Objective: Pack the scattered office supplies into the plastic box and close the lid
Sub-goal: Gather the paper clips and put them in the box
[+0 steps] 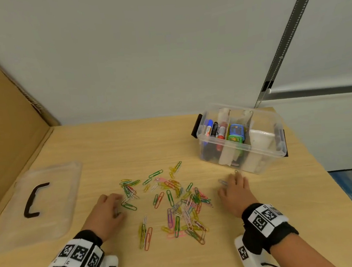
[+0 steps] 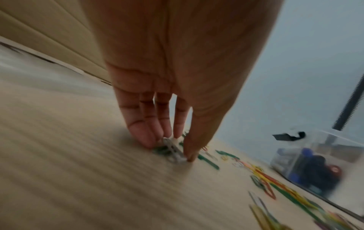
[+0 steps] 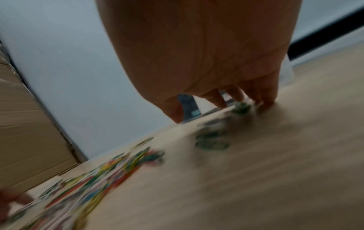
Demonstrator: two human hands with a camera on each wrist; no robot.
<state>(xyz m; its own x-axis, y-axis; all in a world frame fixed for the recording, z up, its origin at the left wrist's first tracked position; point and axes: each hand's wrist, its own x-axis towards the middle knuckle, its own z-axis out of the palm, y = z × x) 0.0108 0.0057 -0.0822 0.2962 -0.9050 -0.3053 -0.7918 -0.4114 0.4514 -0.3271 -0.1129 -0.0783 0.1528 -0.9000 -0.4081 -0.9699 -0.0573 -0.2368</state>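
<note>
Several coloured paper clips (image 1: 176, 200) lie scattered on the middle of the wooden table (image 1: 113, 151). My left hand (image 1: 118, 203) is at the pile's left edge. In the left wrist view this hand (image 2: 173, 149) pinches a silver paper clip (image 2: 174, 151) between thumb and fingers, against the tabletop. My right hand (image 1: 231, 181) lies with spread fingers on a few stray clips (image 1: 222, 182) just in front of the clear plastic box (image 1: 241, 147). The right wrist view is blurred; the right hand (image 3: 226, 109) touches the table near greenish clips (image 3: 212, 144).
The box holds markers (image 1: 214, 129), a blue-green item and white card dividers, and has black latches. Its clear lid (image 1: 50, 206) with a black handle (image 1: 34, 199) lies flat at the left. A cardboard panel (image 1: 7, 117) stands along the left side; the table edge runs close on the right.
</note>
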